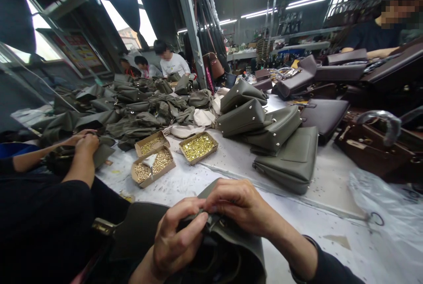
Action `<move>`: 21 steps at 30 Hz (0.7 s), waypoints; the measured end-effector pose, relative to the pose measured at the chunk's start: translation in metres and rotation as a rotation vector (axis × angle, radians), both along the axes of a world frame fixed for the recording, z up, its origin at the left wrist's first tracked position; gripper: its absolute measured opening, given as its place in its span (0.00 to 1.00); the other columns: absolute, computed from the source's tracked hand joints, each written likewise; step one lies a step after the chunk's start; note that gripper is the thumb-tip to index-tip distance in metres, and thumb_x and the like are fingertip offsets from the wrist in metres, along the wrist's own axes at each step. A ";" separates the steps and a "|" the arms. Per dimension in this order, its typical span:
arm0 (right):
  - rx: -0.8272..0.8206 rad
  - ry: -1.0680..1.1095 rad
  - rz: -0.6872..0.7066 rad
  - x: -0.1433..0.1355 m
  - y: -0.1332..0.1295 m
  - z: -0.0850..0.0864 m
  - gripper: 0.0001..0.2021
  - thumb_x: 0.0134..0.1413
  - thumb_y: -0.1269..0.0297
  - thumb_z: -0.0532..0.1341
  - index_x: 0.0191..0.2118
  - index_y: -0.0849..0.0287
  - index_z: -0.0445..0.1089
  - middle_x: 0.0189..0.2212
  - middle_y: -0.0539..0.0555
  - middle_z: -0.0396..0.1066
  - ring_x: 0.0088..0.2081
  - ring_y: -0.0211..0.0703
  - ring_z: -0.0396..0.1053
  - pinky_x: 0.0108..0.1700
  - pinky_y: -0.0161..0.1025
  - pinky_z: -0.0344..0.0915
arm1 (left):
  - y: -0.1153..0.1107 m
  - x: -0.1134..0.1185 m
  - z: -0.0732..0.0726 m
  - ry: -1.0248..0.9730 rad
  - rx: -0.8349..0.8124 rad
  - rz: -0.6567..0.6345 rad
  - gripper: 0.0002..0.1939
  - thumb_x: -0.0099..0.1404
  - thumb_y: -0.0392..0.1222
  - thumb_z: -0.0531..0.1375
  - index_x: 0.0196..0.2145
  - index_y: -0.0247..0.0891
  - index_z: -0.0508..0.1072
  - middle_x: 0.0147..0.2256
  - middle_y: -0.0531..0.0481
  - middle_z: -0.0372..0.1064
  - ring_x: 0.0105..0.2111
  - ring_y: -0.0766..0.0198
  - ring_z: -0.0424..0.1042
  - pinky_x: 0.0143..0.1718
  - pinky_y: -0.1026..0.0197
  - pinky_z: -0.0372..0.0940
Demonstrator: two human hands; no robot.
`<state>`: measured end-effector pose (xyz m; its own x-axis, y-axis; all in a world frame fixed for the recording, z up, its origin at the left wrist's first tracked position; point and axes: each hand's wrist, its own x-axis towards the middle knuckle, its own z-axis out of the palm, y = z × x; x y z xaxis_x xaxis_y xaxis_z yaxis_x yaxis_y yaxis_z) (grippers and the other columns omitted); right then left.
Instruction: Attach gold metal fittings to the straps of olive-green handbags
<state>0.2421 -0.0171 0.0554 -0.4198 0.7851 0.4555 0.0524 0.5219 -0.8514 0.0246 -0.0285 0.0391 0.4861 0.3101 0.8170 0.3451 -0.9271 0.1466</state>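
Observation:
A dark olive-grey handbag (244, 248) lies at the front of the table with its mouth towards me. My left hand (180, 235) pinches the bag's upper edge between thumb and fingers. Close against it, my right hand (239, 202) also grips that edge, fingers curled down; any small part between the fingertips is hidden. A round metal fitting shows just below the right fingers. Beyond the hands stand three small cardboard boxes: one of shiny gold pieces (198, 146), one of copper-coloured pieces (153, 167), and another box of gold pieces (150, 144).
Finished-looking olive handbags (287, 156) are stacked on the white table (231, 178) to the right. Brown bags (380, 143) and clear plastic (390, 209) lie farther right. A co-worker's hands (86, 143) handle a bag at left. A heap of olive bags (142, 108) covers the back; other people sit beyond.

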 end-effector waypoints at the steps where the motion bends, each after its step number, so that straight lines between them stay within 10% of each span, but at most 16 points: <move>1: 0.006 0.010 0.020 0.001 0.002 -0.001 0.04 0.63 0.65 0.66 0.39 0.57 0.79 0.34 0.49 0.77 0.36 0.35 0.73 0.40 0.31 0.64 | 0.000 0.000 0.000 0.006 -0.007 -0.003 0.16 0.64 0.19 0.58 0.46 0.31 0.73 0.51 0.44 0.62 0.54 0.61 0.71 0.57 0.60 0.72; 21: 0.192 -0.355 0.103 0.007 0.020 0.015 0.08 0.67 0.58 0.61 0.41 0.56 0.73 0.36 0.50 0.72 0.35 0.36 0.68 0.36 0.33 0.58 | 0.002 -0.004 -0.002 0.100 0.040 0.065 0.13 0.65 0.23 0.59 0.45 0.33 0.73 0.49 0.43 0.63 0.50 0.61 0.72 0.49 0.61 0.76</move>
<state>0.2493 0.0027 0.0705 -0.6491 0.6455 0.4026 0.2644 0.6876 -0.6762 0.0204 -0.0261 0.0373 0.5453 0.3120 0.7780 0.4161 -0.9065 0.0719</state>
